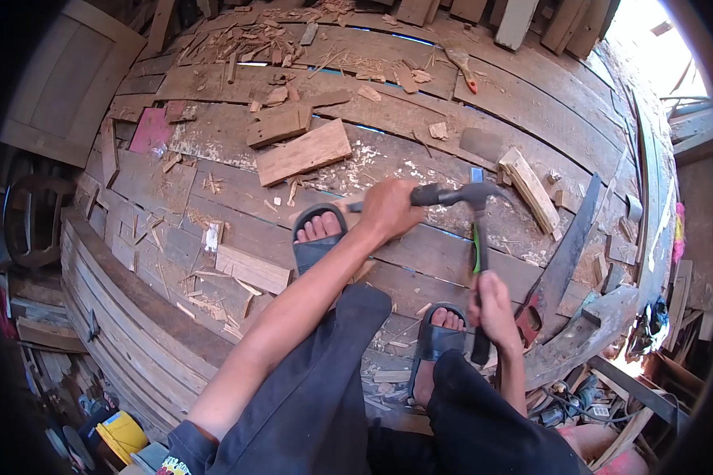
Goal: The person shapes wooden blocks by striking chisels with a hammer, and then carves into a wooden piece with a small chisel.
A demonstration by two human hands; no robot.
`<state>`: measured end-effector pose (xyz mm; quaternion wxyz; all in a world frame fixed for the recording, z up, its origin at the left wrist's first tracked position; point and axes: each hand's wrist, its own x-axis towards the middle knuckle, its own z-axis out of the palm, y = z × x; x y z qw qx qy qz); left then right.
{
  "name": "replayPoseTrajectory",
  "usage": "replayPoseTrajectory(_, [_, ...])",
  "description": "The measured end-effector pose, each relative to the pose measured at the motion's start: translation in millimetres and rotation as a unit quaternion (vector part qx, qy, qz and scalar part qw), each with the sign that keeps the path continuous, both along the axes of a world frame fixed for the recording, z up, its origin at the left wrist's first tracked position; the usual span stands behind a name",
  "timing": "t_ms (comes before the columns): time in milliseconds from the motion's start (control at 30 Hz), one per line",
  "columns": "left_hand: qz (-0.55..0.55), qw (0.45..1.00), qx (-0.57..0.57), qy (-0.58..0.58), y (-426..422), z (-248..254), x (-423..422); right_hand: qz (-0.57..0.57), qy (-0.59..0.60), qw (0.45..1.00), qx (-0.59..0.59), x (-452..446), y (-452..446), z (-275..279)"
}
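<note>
My left hand (392, 207) is wrapped round a black-handled chisel (426, 195), held nearly level; a bit of its metal blade shows on the hand's left, beside my left sandal (318, 231). My right hand (495, 307) grips a claw hammer (481, 237) with a black and green handle. The hammer's head is at the butt of the chisel handle, seemingly touching it. Whatever lies at the blade's tip is mostly hidden by my left foot and forearm. Beyond my left hand lies a cut wooden block (304, 152).
A handsaw (566, 249) and a split wood piece (529, 190) lie to the right. Further off are a paintbrush (461, 65) and wood chips (253, 39) on the gapped plank floor (420, 265). Stacked curved boards (127, 309) stand at left.
</note>
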<state>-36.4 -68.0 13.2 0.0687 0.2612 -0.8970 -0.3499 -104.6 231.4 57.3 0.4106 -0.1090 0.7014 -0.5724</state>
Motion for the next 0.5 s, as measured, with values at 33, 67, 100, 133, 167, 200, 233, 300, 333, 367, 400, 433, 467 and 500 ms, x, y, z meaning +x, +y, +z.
replayPoseTrajectory(33, [-0.001,1.0,-0.002,-0.002,-0.9,0.7,0.4,0.04,-0.023,0.999,0.011,-0.5,-3.4,7.3])
replayPoseTrajectory(67, [0.007,1.0,0.0,0.011,-1.8,1.8,1.3,0.081,-0.044,0.996,0.021,-3.5,-7.6,17.2])
replayPoseTrajectory(100, [0.014,1.0,0.002,0.024,-3.6,2.2,2.3,0.059,-0.043,0.997,0.024,-9.3,-7.8,30.5])
replayPoseTrajectory(133, [0.017,0.999,0.007,0.035,-2.2,2.2,3.0,0.023,-0.021,0.999,0.015,-15.0,-5.5,36.6])
replayPoseTrajectory(167, [0.032,0.998,0.022,0.046,-2.6,2.6,1.9,-0.011,0.002,1.0,0.005,-23.2,-3.9,42.1])
replayPoseTrajectory(200, [0.051,0.996,0.034,0.058,-7.0,4.5,0.5,-0.065,0.002,0.998,-0.006,-33.2,-3.6,48.8])
replayPoseTrajectory(233, [0.071,0.994,0.046,0.068,-11.8,5.7,1.3,-0.108,0.014,0.993,-0.037,-42.8,-5.6,55.5])
replayPoseTrajectory(300, [0.073,0.992,0.063,0.076,-18.9,5.9,3.2,-0.164,0.032,0.979,-0.113,-53.6,-11.1,63.6])
replayPoseTrajectory(333, [0.073,0.992,0.071,0.08,-20.4,5.8,2.7,-0.181,0.034,0.974,-0.131,-51.9,-17.1,61.5])
replayPoseTrajectory(367, [0.067,0.993,0.062,0.079,-19.4,5.6,2.4,-0.198,0.037,0.968,-0.148,-47.8,-24.2,57.8])
replayPoseTrajectory(400, [0.062,0.994,0.054,0.078,-16.4,6.4,2.7,-0.215,0.04,0.962,-0.164,-42.3,-30.1,53.2])
replayPoseTrajectory(433, [0.057,0.994,0.045,0.077,-14.9,5.4,2.5,-0.16,0.04,0.979,-0.12,-31.0,-33.5,41.1])
replayPoseTrajectory(467, [0.06,0.994,0.036,0.086,-15.6,5.1,1.9,-0.103,0.04,0.991,-0.077,-16.4,-35.2,23.8])
replayPoseTrajectory(500, [0.062,0.993,0.028,0.094,-14.6,5.2,2.8,-0.046,0.038,0.998,-0.032,-7.1,-36.8,17.5])
